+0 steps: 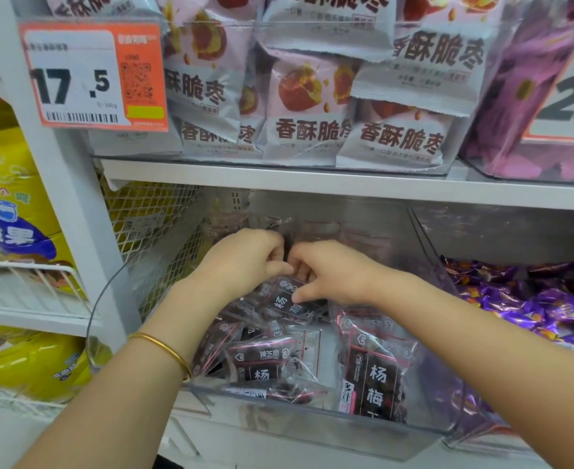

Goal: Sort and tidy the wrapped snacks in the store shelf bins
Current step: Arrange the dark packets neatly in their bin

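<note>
In the clear bin (312,431) on the lower shelf, head view, the only one: both hands deep at the far middle, knuckle to knuckle. Curled left hand (245,258), thumb and fingers closed on the top edge of a dark packet (279,299). Curled right hand (329,269) too, thumb laid on the same packet's face, fingertips tucked against the left's. By the look of it, a joint pinch on that one packet; rest of either fist hidden.

Pinched packet tilted, just under and near of the fingers, long axis near-to-far and a little right. About equal reach for both hands. Right thumb lower on the face, so probably better placed to steer.

Near of that: loose heap (262,360) of the same packets, flat at mixed angles, left and centre. One upright packet (377,380) at the near right, just behind the front wall. Likely next: stand the pinched one up in line with it. Glossy film, likely to slide.

Around: purple sweets (529,306) in the right bin, pink-grey bags (309,130) on the shelf above, price tag (75,76) upper left, yellow bags (4,184) far left, gold bangle (163,348) on the left wrist.
</note>
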Motion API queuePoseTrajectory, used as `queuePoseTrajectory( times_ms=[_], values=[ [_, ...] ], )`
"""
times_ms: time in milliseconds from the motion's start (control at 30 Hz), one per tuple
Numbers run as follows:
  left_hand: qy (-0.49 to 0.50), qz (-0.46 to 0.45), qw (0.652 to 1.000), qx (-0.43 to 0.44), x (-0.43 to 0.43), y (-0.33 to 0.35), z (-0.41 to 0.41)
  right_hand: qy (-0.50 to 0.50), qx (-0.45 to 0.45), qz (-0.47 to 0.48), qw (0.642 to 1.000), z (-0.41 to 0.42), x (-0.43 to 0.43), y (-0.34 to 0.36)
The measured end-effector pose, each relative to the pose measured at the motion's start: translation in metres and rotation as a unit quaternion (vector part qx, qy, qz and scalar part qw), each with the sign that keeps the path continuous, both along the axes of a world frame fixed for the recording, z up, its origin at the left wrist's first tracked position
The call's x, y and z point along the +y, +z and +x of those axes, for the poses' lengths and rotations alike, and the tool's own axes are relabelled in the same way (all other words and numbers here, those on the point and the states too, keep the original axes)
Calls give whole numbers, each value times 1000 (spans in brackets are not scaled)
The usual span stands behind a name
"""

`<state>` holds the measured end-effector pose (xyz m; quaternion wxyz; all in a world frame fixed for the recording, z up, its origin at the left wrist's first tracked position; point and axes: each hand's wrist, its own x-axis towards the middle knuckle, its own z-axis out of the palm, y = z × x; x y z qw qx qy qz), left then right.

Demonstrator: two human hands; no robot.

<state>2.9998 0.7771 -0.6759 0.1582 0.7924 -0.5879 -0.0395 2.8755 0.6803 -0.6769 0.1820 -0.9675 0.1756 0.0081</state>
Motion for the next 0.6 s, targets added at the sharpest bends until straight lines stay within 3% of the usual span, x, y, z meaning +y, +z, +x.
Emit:
queuePoseTrajectory(
  times_ms=[67, 167, 267, 400, 500, 533, 600],
  values=[
    [-8, 21, 997, 73, 3, 1, 4, -10, -3, -64, 998, 2, 0, 0],
    [-15, 75, 984, 159, 10, 4, 9, -52, -24, -45, 997, -1, -6, 3],
    [-16, 93, 987, 130, 10, 1, 11, -81, -37, 4, 996, -7, -14, 7],
    [-16, 52, 993, 103, 8, 2, 7, -78, -57, 28, 995, -11, -13, 11],
    [-50, 22, 995, 78, 6, 7, 0, -65, -144, 148, 976, -13, -4, 21],
    [-61, 13, 995, 73, 4, 6, -5, -58, -142, 136, 979, -15, -1, 24],
    [-56, 4, 996, 71, -2, 1, -14, -55, -68, -3, 996, -15, 2, 25]
  ],
)
